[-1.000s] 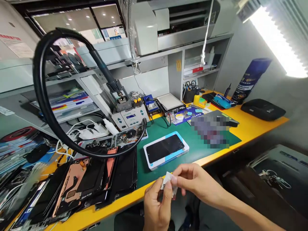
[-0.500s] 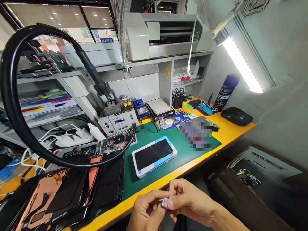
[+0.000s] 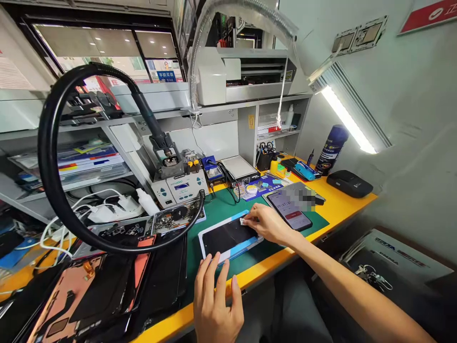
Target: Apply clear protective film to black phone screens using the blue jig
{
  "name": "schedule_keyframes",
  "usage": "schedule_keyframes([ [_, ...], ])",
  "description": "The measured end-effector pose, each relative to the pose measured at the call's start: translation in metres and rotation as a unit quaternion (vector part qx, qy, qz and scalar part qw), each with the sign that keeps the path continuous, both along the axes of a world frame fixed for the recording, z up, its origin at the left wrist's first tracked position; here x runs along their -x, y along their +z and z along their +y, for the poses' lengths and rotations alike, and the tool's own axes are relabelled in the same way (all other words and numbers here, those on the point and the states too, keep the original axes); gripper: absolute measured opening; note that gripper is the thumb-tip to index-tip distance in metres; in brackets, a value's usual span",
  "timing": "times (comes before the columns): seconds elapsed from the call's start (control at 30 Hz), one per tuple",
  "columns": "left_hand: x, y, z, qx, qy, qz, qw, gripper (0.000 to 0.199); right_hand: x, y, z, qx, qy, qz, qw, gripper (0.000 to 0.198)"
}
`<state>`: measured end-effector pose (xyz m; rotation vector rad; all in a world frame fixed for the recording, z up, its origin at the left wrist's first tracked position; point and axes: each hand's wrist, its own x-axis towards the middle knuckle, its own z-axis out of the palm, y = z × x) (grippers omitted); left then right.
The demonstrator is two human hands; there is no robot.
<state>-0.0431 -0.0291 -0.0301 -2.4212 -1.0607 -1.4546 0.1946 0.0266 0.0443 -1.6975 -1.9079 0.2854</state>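
Note:
A black phone screen lies in a white and blue frame [image 3: 232,237] on the green mat [image 3: 221,209]. My right hand [image 3: 267,223] pinches a small white wipe [image 3: 244,221] and presses it onto the screen's far right corner. My left hand [image 3: 216,297] rests with fingers spread at the near left end of the frame, fingertips on its edge, holding nothing.
A lit phone [image 3: 290,212] lies right of the frame. Behind are a hot-air station [image 3: 180,183] with a black looped hose [image 3: 53,176], a blue spray can [image 3: 330,150] and a black case [image 3: 349,183]. Opened phone backs [image 3: 107,281] pile at the left on the yellow bench [image 3: 342,205].
Both hands were together near the bench edge working the small white piece. Now the right hand has reached forward onto the screen with it, and the left hand has dropped onto the frame's near end.

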Motion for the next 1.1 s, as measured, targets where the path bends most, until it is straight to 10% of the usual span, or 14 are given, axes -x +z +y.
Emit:
schedule_keyframes([
  [0.47,-0.001,-0.008,-0.002,-0.007,0.019,-0.012,1.000,0.029,0.029,-0.008,0.001,-0.019,0.026,-0.116,0.993,0.022],
  [0.57,-0.001,-0.006,-0.002,-0.008,0.019,-0.010,1.000,0.029,0.026,-0.010,0.001,-0.028,-0.043,-0.121,0.991,0.025],
  [1.1,-0.001,-0.006,-0.002,0.002,0.022,-0.010,1.000,0.027,-0.026,-0.004,0.001,0.014,0.084,-0.023,0.996,0.025],
])
